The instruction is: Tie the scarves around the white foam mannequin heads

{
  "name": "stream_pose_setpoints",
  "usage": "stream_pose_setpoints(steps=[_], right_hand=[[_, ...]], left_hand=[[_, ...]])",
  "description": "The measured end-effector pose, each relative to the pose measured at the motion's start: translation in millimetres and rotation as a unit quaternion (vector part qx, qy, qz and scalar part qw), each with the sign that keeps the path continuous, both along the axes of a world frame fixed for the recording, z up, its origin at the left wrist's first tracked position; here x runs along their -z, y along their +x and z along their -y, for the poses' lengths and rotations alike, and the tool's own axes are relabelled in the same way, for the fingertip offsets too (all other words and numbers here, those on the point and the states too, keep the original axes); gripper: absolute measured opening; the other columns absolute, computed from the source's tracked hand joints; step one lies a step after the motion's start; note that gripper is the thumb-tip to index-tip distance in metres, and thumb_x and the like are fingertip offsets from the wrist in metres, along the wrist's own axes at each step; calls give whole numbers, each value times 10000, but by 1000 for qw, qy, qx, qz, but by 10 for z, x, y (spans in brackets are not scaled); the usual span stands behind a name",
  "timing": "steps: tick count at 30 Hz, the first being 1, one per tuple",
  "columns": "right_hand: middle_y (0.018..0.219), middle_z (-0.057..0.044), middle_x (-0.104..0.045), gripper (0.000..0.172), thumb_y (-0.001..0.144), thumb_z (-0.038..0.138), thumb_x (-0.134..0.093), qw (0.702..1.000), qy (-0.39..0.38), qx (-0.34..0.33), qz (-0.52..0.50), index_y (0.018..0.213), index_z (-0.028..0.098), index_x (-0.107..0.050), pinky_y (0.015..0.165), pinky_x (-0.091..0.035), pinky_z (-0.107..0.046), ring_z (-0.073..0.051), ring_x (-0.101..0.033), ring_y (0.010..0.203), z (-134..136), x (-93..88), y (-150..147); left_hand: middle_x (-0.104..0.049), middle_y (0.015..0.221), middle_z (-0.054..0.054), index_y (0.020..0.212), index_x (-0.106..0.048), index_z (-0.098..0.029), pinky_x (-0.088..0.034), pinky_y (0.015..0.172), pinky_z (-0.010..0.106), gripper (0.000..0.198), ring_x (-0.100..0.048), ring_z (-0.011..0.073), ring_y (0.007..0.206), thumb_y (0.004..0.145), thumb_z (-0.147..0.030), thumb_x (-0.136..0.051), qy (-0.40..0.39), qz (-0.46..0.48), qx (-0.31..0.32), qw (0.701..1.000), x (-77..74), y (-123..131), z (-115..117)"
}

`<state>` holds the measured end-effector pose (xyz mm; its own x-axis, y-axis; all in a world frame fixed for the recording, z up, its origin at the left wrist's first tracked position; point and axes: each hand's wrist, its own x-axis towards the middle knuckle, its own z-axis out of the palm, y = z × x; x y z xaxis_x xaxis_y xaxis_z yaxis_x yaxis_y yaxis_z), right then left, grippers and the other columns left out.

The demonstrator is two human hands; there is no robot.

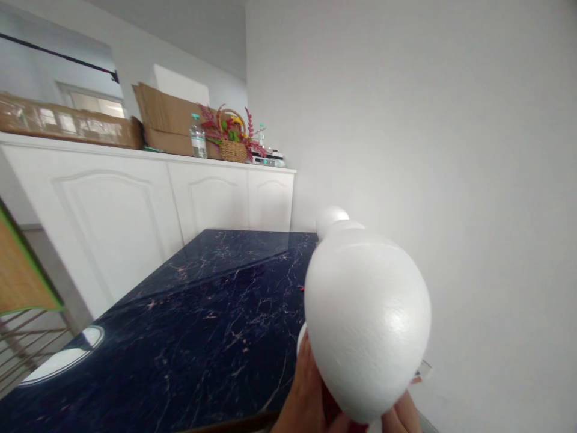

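Observation:
A large white balloon (367, 319) fills the lower right of the head view, its knotted end pointing down toward me. My left hand (303, 391) is at its lower left, closed at the balloon's base, with the fingertips hidden behind it. Low on the other side, my right hand (402, 415) is closed near the neck, mostly covered by the balloon. Something red shows between the hands, too hidden to name. Behind the big balloon, more white balloons (332, 219) appear in a row, partly covered.
A dark blue marbled table (225, 313) spreads to the left, with white round shapes (61, 364) at its left edge. Beyond it a white cabinet (103, 222) carries cardboard boxes (169, 120), a water bottle (198, 138) and a flower basket (233, 150). A white wall (487, 180) stands on the right.

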<state>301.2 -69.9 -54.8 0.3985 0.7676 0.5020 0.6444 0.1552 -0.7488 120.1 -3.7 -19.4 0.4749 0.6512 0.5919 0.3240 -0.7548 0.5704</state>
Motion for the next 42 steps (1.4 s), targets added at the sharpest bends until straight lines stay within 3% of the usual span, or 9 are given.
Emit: stream_pose_setpoints(steps=[4,7,11,15,20,24,28,36,42], right_hand=[[1276,-92,-485,403,836,323,-434,987,32,-159,15,1215,204,-502,1004,-343,-436,-257,-401,1216,-541,-595,-623],[1266,-91,-486,427,800,229,-439,973,40,-226,17,1220,168,-485,1024,-320,-372,-217,-402,1208,-1041,-739,-1004],[1356,-101,-388,571,744,157,-403,967,-33,-250,43,1313,121,-374,1061,-264,-341,-186,-324,1268,-1517,-571,-1342],[1380,-92,-358,572,747,165,-377,959,-72,-274,17,1317,123,-365,1054,-278,-328,-165,-300,1289,-1701,-307,-1501],[1241,-152,-485,455,763,244,-433,966,-103,-193,-136,1195,101,-437,833,-463,-303,-193,-516,1074,-1674,-156,-1571],[755,-84,-642,261,762,365,-521,953,-178,-183,-164,836,121,-577,596,-469,-259,-168,-598,676,-1658,-143,-1597],[416,13,-515,338,753,409,-563,915,-261,-240,-195,531,156,-533,382,-337,-199,-99,-479,363,-1693,-127,-1647],[314,85,-323,448,820,437,-484,803,-366,-256,-396,471,196,-341,268,-135,-165,-40,-270,237,-1755,-262,-1754],[385,116,-266,388,811,346,-536,758,-292,-226,-538,540,194,-303,280,-154,-130,-18,-221,290,-1788,-322,-1689]], left_hand=[[-290,1377,176,1403,-74,-155,-303,1021,506,779,-273,342,1281,777,-355,-492,5,15,-108,994,-292,-572,-282],[-358,1304,190,1367,-133,-124,-342,991,475,776,-361,325,1219,756,-377,-539,2,45,-167,985,-320,-861,-654],[-380,1266,184,1304,-204,-101,-348,987,442,690,-402,282,1188,762,-366,-536,-35,46,-200,978,-155,-1169,-1092],[-367,1287,179,1289,-238,-91,-282,1039,419,607,-348,250,1235,788,-309,-502,-40,5,-195,980,43,-1383,-1263],[-417,1261,174,1251,-335,-82,-303,1014,405,530,-379,246,1205,800,-316,-485,-3,2,-247,969,74,-1389,-1086],[-569,909,107,962,-505,-113,-435,755,362,406,-550,239,874,765,-467,-506,-74,4,-373,925,37,-1264,-851],[-543,695,42,700,-515,-176,-388,657,326,296,-525,204,686,769,-463,-491,-112,-10,-329,938,42,-1144,-777],[-551,663,8,683,-515,-180,-374,624,282,169,-506,158,629,794,-285,-443,-206,141,-239,938,64,-1132,-786],[-596,714,9,786,-532,-168,-451,652,283,232,-568,157,671,716,-386,-567,-347,428,-148,821,108,-1302,-810]])
